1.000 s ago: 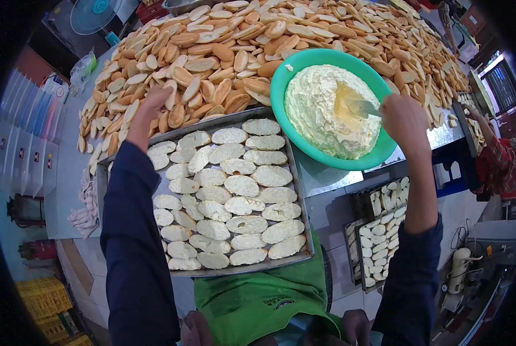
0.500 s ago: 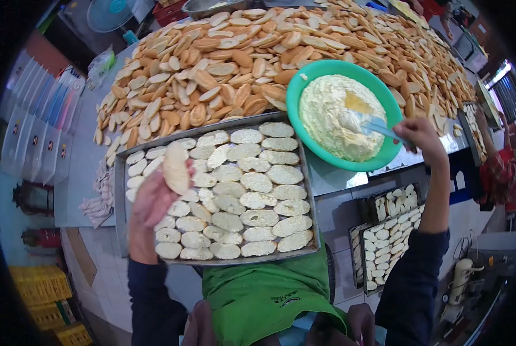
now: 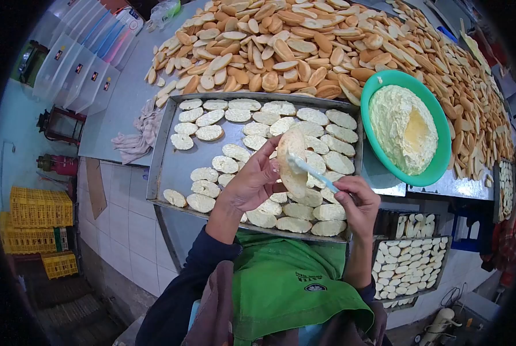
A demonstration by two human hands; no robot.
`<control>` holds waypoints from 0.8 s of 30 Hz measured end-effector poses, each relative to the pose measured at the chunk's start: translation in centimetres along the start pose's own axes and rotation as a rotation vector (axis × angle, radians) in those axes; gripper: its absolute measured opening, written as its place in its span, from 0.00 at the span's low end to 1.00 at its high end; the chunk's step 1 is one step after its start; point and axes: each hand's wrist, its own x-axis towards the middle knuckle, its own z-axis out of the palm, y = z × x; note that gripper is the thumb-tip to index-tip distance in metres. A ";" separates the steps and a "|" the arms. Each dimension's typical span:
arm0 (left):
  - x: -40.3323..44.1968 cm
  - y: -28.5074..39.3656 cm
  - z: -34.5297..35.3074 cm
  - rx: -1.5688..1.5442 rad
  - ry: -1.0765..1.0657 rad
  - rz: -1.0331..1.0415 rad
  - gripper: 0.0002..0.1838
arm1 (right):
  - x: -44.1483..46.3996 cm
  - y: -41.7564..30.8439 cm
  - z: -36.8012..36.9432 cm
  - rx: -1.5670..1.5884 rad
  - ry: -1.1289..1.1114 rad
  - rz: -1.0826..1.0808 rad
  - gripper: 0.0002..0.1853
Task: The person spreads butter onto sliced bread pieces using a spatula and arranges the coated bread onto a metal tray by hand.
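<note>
My left hand (image 3: 251,181) grips a long oval slice of bread (image 3: 291,141), held up over a metal tray (image 3: 168,167). In my right hand (image 3: 359,203) is a light-blue spatula (image 3: 314,173), its cream-coated tip against the face of that slice. Rows of cream-covered bread slices (image 3: 295,225) lie on the tray, with bare metal showing on its left side. Right of the tray stands a green bowl (image 3: 368,147) of pale yellow cream (image 3: 392,118), with a hollow scooped in it.
A large heap of bread slices (image 3: 269,49) covers the back of the table. A crumpled cloth (image 3: 141,134) lies left of the tray. Filled trays (image 3: 411,265) stand low on the right. Yellow crates (image 3: 39,213) and clear plastic drawers (image 3: 68,75) are at the left.
The spatula has moved from the cream in the bowl to the bread slice. My hands have come together over the tray. The view has shifted left.
</note>
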 end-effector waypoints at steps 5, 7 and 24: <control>-0.1 0.5 -1.6 -0.070 0.022 0.093 0.43 | 0.7 0.4 -0.5 -0.336 0.027 -0.103 0.10; 0.1 0.9 -2.3 -0.056 -0.027 0.173 0.37 | 0.9 0.3 -0.6 -0.452 0.091 -0.116 0.10; 1.4 0.9 -2.9 -0.079 0.131 0.271 0.36 | 0.6 1.5 -1.2 -0.345 0.016 0.096 0.11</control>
